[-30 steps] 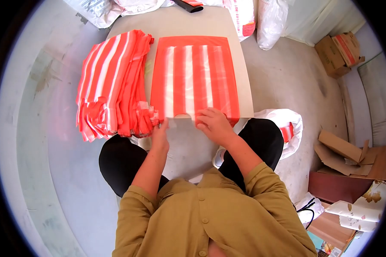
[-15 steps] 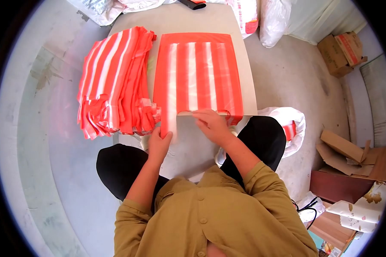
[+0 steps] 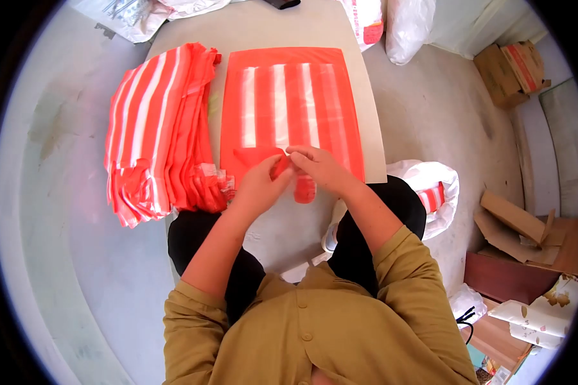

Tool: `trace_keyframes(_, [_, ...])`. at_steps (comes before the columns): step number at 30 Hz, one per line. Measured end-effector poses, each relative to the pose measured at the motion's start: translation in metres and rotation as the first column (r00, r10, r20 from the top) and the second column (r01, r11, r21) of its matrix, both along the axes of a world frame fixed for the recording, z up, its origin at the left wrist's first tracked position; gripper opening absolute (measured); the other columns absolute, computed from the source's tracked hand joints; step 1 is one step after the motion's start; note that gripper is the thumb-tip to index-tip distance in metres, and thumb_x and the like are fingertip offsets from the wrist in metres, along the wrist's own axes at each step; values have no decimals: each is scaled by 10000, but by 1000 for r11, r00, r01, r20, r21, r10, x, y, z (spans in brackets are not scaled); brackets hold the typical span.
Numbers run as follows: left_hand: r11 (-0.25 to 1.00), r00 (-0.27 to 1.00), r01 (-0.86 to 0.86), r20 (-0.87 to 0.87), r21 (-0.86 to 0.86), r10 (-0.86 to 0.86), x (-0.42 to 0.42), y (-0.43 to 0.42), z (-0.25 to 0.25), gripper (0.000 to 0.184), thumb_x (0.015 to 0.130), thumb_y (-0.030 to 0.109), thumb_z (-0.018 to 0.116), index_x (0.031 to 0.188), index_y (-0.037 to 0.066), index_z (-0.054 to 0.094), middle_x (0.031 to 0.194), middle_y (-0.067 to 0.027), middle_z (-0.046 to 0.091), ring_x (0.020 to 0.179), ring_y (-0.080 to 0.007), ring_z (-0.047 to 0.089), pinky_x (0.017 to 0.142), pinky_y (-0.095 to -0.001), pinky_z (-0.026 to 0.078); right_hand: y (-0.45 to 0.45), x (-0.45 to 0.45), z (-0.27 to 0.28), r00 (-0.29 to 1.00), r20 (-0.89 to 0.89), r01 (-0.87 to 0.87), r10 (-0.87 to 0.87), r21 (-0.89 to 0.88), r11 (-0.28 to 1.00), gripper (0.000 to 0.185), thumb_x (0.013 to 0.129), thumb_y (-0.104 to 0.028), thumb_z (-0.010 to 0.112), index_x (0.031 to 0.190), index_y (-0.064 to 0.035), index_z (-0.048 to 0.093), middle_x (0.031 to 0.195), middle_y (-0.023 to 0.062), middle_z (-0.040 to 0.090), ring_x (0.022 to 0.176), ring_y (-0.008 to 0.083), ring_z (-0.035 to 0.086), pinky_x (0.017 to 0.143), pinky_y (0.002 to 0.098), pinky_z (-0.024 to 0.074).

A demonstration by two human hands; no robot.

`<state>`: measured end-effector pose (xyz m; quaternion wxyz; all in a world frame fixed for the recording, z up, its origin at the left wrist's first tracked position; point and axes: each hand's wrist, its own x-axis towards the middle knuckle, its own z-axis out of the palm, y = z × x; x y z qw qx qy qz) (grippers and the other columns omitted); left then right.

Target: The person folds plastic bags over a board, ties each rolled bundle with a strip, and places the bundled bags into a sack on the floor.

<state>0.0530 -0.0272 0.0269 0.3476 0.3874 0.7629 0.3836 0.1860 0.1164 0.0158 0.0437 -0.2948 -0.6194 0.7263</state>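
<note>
A red-and-white striped plastic bag [image 3: 292,96] lies flat on the table in front of me, its handle end toward my body. My left hand [image 3: 263,183] is closed on one handle of this bag, which is folded up and across toward the middle. Beside it, fingertips almost meeting, my right hand [image 3: 318,168] pinches at the bag's near edge; exactly what lies between its fingers is partly hidden. The other handle hangs just below the right fingers. To the left sits a thick pile of similar striped bags [image 3: 151,122], their gathered ends facing me.
The pale table [image 3: 366,122] ends just before my knees. On the floor at right, a white sack [image 3: 446,215] holds more striped plastic. Cardboard boxes [image 3: 504,80] stand at the far right wall, and an opened carton [image 3: 510,224] lies nearer. White bags [image 3: 408,29] hang beyond the table.
My left hand has moved right and slightly up, folding the bag's left handle inward. My right hand has shifted slightly up, and the hands are now together.
</note>
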Motion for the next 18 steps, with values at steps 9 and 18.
trace_keyframes(9, [999,998,-21,-62,45,23,-40,11,-1,402,926,150,648,1311,40,601,1189,-117,659,995,-250,652,852,-373,531,26,-2,-3,987,147,-138,68,542,829,480,906,-205,662,1338,-10,585,1189,151,661,1069,233,643,907,347,511])
trace_keyframes(18, [960,664,278,-726,17,-180,-33,12,-12,468,758,107,767,1214,76,663,1159,-95,629,1091,-302,569,942,-425,456,24,8,-16,982,163,-185,97,717,671,327,910,-139,620,1221,-41,642,1201,134,652,1041,347,642,888,421,520])
